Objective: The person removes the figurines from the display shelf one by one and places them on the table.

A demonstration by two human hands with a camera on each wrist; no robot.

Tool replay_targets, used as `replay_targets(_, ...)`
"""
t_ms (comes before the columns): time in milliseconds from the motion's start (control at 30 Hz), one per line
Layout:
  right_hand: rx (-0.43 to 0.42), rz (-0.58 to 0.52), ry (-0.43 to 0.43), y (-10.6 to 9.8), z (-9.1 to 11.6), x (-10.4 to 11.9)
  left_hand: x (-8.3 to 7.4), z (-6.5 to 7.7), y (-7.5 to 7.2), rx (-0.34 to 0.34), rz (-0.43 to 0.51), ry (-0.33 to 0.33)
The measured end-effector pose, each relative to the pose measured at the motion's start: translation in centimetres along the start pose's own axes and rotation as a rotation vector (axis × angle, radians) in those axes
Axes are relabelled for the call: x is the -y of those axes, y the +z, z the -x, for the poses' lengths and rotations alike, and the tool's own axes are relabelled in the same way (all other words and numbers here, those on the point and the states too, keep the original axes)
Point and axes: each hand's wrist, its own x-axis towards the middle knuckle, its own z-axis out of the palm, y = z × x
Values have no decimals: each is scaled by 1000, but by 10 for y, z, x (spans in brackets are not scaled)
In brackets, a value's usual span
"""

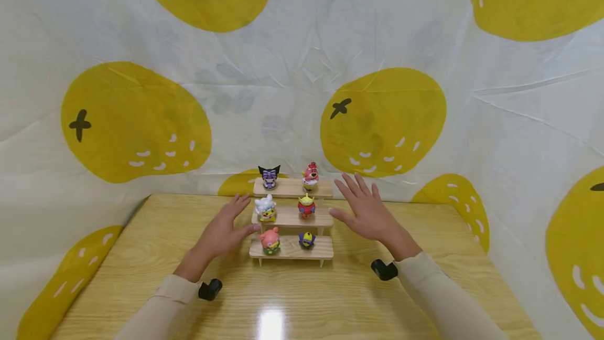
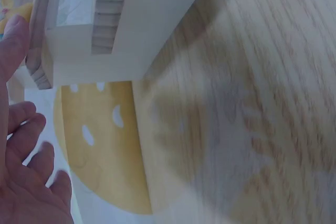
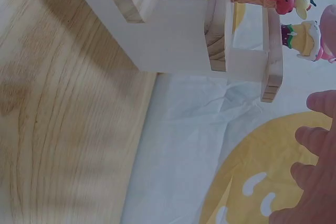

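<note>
A three-tier wooden display stand (image 1: 290, 218) holds two small toy figures per step. At the top are a purple figure with black pointed ears (image 1: 269, 177) and a pink-red figure (image 1: 311, 176). The middle step bears a white-and-yellow figure (image 1: 266, 210) and a red figure with a green head (image 1: 306, 207). Below stand a pink figure (image 1: 271, 240) and a blue-and-yellow one (image 1: 306, 240). My left hand (image 1: 225, 232), fingers extended, is at the stand's left side, thumb toward the figures. Opposite it, my right hand (image 1: 370, 215) spreads its fingers beside the upper steps, holding nothing.
The stand is on a light wood-grain table (image 1: 311, 303) near its back edge. Behind and around hangs a white cloth (image 1: 273, 93) with large yellow fruit prints. A black wrist camera (image 1: 209, 289) sits by the left cuff, another black camera (image 1: 384, 270) by the right.
</note>
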Motion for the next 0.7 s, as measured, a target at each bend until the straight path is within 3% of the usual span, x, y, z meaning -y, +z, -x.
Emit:
replay_targets(233,-6,-52,-10,0,-6,2,1,-3,5,-22,191,-26)
replay_targets(400,-10,-135,-33,-1,-13,2,0,-4,4,7,359,-80)
replay_targets(567,15,-234,-19,-5,-19,0,-2,-5,4,12,446,-128)
replay_targets(700,15,-307,18,-9,-24,2,-2,-8,7,-3,494,-127)
